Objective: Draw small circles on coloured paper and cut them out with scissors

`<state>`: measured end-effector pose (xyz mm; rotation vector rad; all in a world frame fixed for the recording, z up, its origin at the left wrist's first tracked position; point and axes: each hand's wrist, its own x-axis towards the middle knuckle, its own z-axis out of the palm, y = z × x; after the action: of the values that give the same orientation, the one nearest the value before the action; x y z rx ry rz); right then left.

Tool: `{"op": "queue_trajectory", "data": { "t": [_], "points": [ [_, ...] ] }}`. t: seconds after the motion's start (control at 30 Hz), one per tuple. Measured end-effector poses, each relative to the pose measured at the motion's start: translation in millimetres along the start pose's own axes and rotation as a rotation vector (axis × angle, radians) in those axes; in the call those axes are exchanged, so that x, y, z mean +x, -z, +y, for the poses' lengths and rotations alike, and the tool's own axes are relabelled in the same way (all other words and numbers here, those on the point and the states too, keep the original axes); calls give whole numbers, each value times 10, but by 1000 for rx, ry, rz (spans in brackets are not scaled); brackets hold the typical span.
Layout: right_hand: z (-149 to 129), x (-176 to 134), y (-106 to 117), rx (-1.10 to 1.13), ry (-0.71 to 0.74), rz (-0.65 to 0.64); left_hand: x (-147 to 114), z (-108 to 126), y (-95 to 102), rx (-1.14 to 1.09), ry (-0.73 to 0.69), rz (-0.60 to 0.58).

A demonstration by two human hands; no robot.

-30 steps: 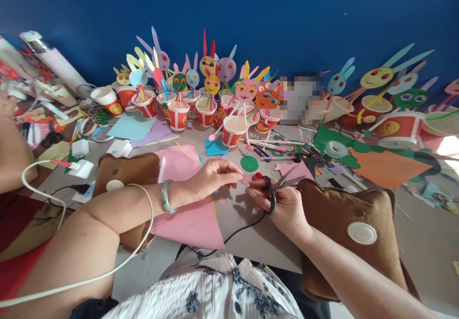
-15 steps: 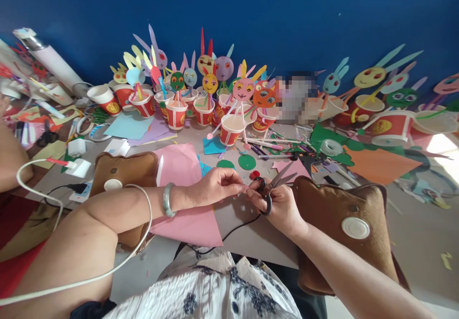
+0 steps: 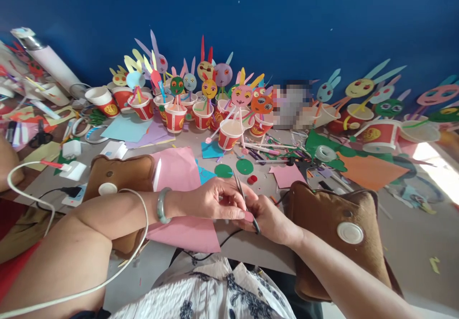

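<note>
My left hand [image 3: 218,199], with a bracelet at its wrist, pinches a small pink paper piece [image 3: 248,216] between thumb and finger. Right beside it, my right hand [image 3: 270,221] is closed around black-handled scissors [image 3: 239,190], whose blades point away from me. The two hands touch or nearly touch, and part of the scissors is hidden by fingers. Beneath my left forearm lies a large pink sheet [image 3: 179,166]. Just beyond the hands are green paper circles [image 3: 244,167] and a small red round piece [image 3: 252,179].
Red-and-white paper cups [image 3: 231,135] with paper rabbit faces stand along the blue wall. Brown plush pillows [image 3: 339,242] lie by both forearms. A white cable [image 3: 145,204] crosses my left arm. Pens, tape [image 3: 325,153] and an orange sheet [image 3: 373,168] lie to the right. Another person's arm [image 3: 7,166] is at far left.
Both hands have come closer together and nearer to me. The scissors have turned from pointing up-right to pointing away and slightly left. The pink paper piece now shows its flat face.
</note>
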<state>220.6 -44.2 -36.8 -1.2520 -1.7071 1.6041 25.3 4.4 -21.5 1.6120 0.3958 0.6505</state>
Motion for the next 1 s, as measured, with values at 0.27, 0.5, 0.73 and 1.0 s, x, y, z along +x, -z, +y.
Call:
{"op": "queue_trajectory", "data": {
  "t": [0.27, 0.5, 0.73, 1.0],
  "points": [
    [-19, 9, 48, 168, -130, -193, 6, 20, 28, 66, -71, -17],
    [-71, 4, 42, 225, -117, -115, 0, 32, 44, 56, -83, 41],
    [-12, 10, 21, 209, -31, 155, -6, 107, 82, -11, -8, 121],
    [-20, -1, 21, 163, -16, 192, 4, 128, 89, -132, 86, 118]
  ]
}}
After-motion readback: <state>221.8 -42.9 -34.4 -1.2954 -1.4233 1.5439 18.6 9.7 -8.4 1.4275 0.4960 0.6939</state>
